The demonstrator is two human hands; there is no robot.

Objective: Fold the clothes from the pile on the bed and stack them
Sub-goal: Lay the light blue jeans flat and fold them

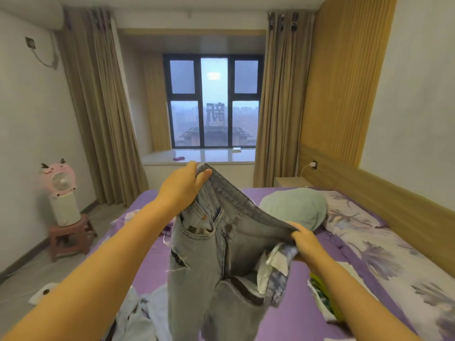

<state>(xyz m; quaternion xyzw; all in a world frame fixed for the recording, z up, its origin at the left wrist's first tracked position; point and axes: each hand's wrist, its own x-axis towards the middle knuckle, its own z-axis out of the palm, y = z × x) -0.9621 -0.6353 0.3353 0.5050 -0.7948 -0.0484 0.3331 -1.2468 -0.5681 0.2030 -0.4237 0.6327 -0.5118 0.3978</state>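
Gripping one pair of jeans [221,254] by the waistband: left hand [183,185] and right hand [305,242], fingers curled on faded, ripped grey-blue denim, above purple bed [307,303].

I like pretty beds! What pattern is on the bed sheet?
Purple bed sheet with flowers, head view.

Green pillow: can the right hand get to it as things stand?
Probably not right away. The right hand grips the jeans by the waistband, as does the left hand. The green pillow lies just beyond it on the bed, nothing between.
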